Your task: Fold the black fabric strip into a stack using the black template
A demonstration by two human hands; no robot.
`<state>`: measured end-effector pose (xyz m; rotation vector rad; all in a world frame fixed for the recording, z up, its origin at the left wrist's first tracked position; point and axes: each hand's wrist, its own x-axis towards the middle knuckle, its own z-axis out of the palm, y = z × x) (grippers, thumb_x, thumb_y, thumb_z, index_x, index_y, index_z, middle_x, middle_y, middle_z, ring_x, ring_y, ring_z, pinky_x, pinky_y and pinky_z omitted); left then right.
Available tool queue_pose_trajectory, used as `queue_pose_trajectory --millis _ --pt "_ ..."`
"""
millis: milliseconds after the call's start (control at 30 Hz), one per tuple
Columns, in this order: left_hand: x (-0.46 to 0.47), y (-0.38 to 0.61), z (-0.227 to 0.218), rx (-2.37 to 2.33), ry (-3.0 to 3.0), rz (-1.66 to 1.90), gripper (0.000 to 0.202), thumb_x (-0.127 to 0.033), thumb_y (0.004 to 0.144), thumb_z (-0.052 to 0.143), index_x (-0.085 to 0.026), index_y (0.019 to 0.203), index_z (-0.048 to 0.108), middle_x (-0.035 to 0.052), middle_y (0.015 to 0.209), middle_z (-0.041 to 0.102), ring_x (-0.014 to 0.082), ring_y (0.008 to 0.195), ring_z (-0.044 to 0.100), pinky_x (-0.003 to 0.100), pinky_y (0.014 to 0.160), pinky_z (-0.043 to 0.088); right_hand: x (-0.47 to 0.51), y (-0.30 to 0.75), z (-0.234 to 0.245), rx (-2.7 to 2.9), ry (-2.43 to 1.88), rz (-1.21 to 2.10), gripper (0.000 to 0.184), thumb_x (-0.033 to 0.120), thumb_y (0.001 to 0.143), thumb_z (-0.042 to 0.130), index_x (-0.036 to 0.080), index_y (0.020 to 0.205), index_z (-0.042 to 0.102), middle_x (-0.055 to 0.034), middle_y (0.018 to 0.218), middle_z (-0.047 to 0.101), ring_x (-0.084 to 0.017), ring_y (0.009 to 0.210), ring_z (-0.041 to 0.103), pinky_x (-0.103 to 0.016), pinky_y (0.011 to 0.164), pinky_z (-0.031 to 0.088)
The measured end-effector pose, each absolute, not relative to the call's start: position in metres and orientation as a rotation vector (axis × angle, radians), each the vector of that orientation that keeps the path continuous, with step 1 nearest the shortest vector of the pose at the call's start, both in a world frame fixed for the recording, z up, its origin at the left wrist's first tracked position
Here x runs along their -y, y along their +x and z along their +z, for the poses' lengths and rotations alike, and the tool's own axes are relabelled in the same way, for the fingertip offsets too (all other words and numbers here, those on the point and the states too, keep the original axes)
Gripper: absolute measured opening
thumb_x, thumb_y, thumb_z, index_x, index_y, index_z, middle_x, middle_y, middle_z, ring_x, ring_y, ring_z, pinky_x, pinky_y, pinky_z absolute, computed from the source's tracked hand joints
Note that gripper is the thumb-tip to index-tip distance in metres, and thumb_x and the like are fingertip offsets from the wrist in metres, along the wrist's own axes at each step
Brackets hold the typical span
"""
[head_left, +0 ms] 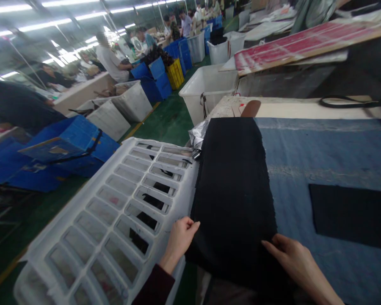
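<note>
A long strip of black fabric (233,178) lies over the left end of the table, its near end hanging toward me. My left hand (182,237) pinches the fabric's left edge between thumb and fingers. At the right edge, my right hand (287,250) also has its fingers closed on the cloth. The right border of the strip looks slightly frayed. Off to the right, a second black fabric piece (352,216) rests flat on the blue table covering (330,152).
A white slatted plastic crate (127,199) stands against the table on my left. Beyond it are blue bins (70,140) and a white tub (206,82) on the green floor (165,127). A red-topped board (292,46) juts over the far side. Several people work in the background.
</note>
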<state>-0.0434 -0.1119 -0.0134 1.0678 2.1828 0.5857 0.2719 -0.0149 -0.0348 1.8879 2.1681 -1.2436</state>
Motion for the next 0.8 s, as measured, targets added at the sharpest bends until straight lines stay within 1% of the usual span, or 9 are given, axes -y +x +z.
queue_pose_trajectory --millis 167,367,567,633,700,800 --pt "0.111 -0.042 -0.013 -2.189 1.062 0.589 0.038 -0.053 0.083 0.051 -0.018 0.072 0.061 0.0 0.058 0.062 0.0147 0.054 0.056 0.024 0.052 0.033 0.013 0.271 -0.034 -2.15 1.888 -1.223 0.042 0.061 0.078 0.04 0.023 0.063 0.05 -0.0002 0.058 0.058 -0.018 0.058 0.056 -0.029 0.057 0.036" --pt "0.11 -0.041 -0.011 -2.198 1.048 0.582 0.037 -0.052 0.083 0.051 -0.018 0.072 0.061 -0.0005 0.057 0.061 0.0144 0.053 0.055 0.024 0.052 0.033 0.013 0.271 -0.038 -2.191 1.876 -1.171 0.04 0.058 0.08 0.04 0.023 0.063 0.049 0.0007 0.055 0.056 -0.017 0.056 0.056 -0.029 0.057 0.036" --pt "0.107 -0.04 -0.012 -2.232 1.101 0.546 0.034 -0.049 0.083 0.053 -0.02 0.067 0.057 -0.0024 0.053 0.058 0.0138 0.052 0.054 0.025 0.052 0.031 0.015 0.27 -0.038 -2.196 1.882 -1.142 0.035 0.052 0.084 0.041 0.023 0.065 0.048 -0.0021 0.062 0.062 -0.019 0.061 0.06 -0.03 0.058 0.036" --pt "0.107 -0.04 -0.012 -2.28 1.141 0.496 0.03 -0.046 0.083 0.053 -0.02 0.068 0.055 -0.0036 0.052 0.056 0.0138 0.052 0.054 0.025 0.052 0.031 0.017 0.271 -0.036 -2.219 1.904 -1.084 0.032 0.051 0.085 0.042 0.023 0.068 0.047 -0.0028 0.064 0.064 -0.021 0.062 0.063 -0.03 0.058 0.035" --pt "0.108 -0.041 -0.015 -2.324 1.197 0.468 0.024 -0.043 0.085 0.052 -0.021 0.073 0.053 -0.0049 0.052 0.055 0.014 0.052 0.056 0.024 0.053 0.034 0.019 0.273 -0.034 -2.232 1.94 -1.021 0.027 0.049 0.086 0.043 0.024 0.076 0.047 -0.0025 0.066 0.066 -0.023 0.065 0.065 -0.03 0.057 0.034" --pt "0.11 -0.042 -0.022 -2.39 1.367 0.52 0.019 -0.041 0.085 0.052 -0.023 0.082 0.053 -0.0046 0.06 0.058 0.0144 0.057 0.061 0.024 0.056 0.041 0.02 0.276 -0.035 -2.245 2.0 -0.969 0.021 0.046 0.086 0.046 0.025 0.087 0.047 -0.0019 0.073 0.069 -0.025 0.07 0.068 -0.029 0.056 0.033"
